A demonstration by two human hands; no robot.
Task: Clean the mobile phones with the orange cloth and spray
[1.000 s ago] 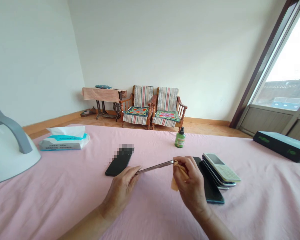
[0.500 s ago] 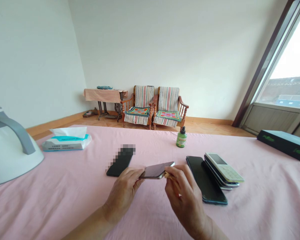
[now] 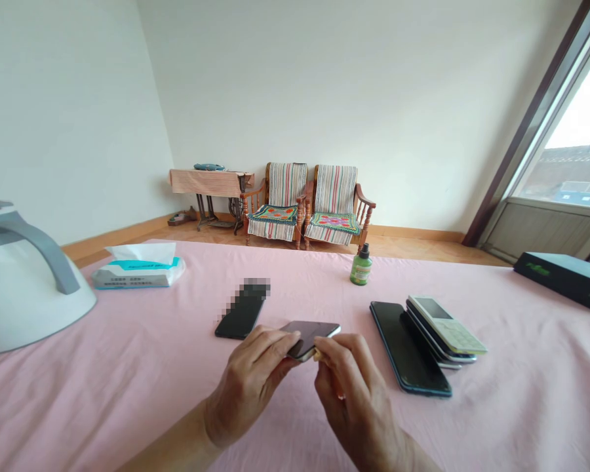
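My left hand [image 3: 255, 373] grips a dark-screened smartphone [image 3: 311, 335] by its left end, thumb and fingers closed on it above the cloth. At the phone's near right edge, my right hand [image 3: 356, 393] pinches a small pale-yellow piece [image 3: 317, 354], mostly hidden by the fingers; its kind is unclear. Beyond my left hand lies a black phone [image 3: 240, 314], its far end blurred out. To the right of my right hand rests a larger black smartphone [image 3: 410, 351]. Beside it, a white keypad phone [image 3: 447, 324] tops a small stack of phones.
A pink cloth [image 3: 152, 354] covers the table. A white kettle [image 3: 24, 288] and a tissue pack [image 3: 137, 270] stand on the left. Farther back is a green spray bottle [image 3: 360, 267]. A black box [image 3: 563, 278] sits at the far right. Two chairs [image 3: 288, 196] stand beyond.
The held phone has tipped so more of its screen shows. My right hand has shifted left and down along its near edge with the yellow piece. The view has shifted slightly.
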